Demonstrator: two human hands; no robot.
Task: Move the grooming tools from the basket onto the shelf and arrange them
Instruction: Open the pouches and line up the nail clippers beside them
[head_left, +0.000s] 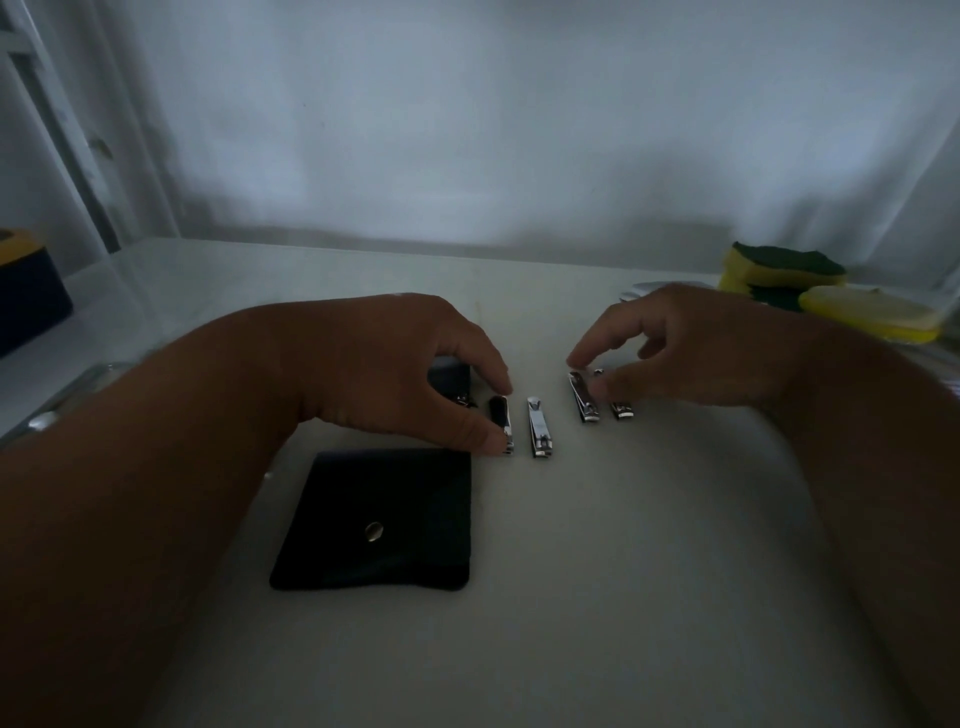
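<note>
Head view: left hand (395, 364) pinches black-handled clipper (503, 423) lengthwise, beside black pouch (379, 519) on shelf (623, 545). Right hand (691, 345), half-curled, fingertips touch silver clipper (583, 402). Clippers lie roughly parallel.

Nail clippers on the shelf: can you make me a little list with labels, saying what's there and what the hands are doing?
clippers: a row on the shelf; black one, long one, tilted one, short one
left hand: fingertips pinch the black one's ends
right hand: fingertips touch the tilted one
pouch: black, flat, snap showing, near side of the row
sponges: yellow-green, far right
basket: not in view
</note>
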